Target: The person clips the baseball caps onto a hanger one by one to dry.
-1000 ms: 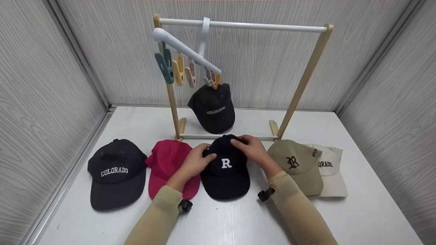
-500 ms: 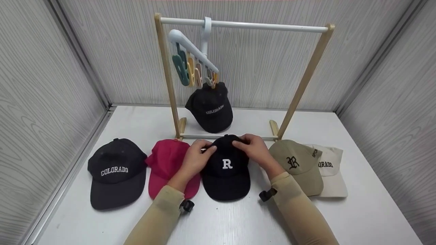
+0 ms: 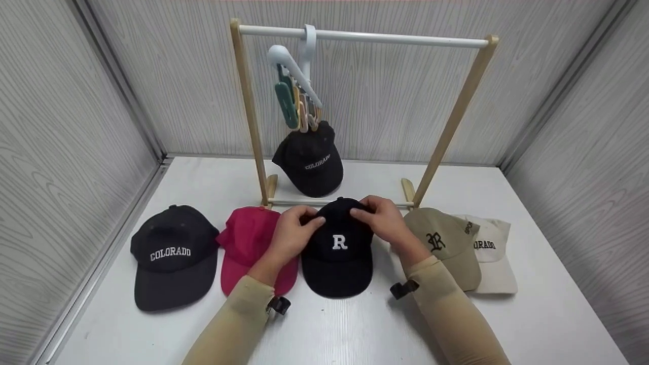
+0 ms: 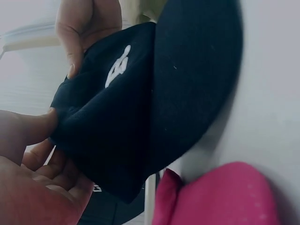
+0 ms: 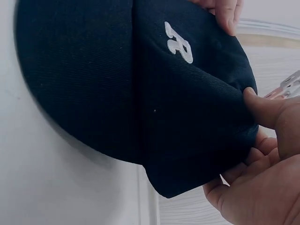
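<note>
A dark navy baseball cap [image 3: 337,274] with a white letter R is held upright between both hands, its brim toward the person. My left hand [image 3: 290,235] pinches the crown's upper left side, thumb in front and fingers behind, as the left wrist view shows on the cap [image 4: 197,79]. On the upper right side my right hand [image 3: 388,223] pinches the crown the same way; in the right wrist view its thumb presses the cloth and the fingers curl behind the cap [image 5: 187,117]. Close by on the left lies a red cap [image 3: 248,233].
Behind stands a wooden rack [image 3: 451,121] with a white hanger [image 3: 294,66] carrying several clothespins [image 3: 288,104]; a black COLORADO cap [image 3: 317,172] hangs there. On the white table [image 3: 324,334] lie a dark COLORADO cap [image 3: 175,258], a khaki cap [image 3: 446,253] and, partly behind it, a cream cap [image 3: 499,274].
The hanger has swung round, its near left end moving right, and the hanging cap has shifted slightly left. Both hands with the navy cap have moved a little to the right.
</note>
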A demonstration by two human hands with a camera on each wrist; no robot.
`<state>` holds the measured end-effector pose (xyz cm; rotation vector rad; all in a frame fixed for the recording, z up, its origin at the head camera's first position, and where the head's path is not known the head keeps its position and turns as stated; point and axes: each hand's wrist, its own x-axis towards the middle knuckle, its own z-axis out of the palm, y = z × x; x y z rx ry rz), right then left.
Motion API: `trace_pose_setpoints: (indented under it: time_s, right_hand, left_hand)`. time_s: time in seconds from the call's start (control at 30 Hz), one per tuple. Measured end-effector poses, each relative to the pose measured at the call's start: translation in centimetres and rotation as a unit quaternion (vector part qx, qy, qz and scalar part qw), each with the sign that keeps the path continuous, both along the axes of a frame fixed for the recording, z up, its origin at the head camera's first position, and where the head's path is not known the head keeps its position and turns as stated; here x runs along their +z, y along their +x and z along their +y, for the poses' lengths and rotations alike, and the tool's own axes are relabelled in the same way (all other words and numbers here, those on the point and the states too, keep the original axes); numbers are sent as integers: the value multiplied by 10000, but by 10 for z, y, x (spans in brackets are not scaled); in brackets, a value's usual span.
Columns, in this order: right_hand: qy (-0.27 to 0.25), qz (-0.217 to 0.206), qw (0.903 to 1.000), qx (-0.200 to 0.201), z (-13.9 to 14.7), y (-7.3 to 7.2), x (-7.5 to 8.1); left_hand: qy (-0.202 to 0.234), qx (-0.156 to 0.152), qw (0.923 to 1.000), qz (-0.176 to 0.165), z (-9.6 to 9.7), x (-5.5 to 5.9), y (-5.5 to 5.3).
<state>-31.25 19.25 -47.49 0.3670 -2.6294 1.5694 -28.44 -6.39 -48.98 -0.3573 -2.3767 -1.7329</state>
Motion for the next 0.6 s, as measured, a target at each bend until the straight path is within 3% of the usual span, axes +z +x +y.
trace_pose_setpoints:
  time_s: [0.4, 0.6]
  right_hand:
    - [376, 509, 9975, 321, 0, 7, 19]
    - [273, 715, 9968, 244, 0, 6, 26]
  left_hand:
    - [249, -21, 9997, -51, -3, 15, 3]
    - [204, -191, 9994, 186, -7, 24, 4]
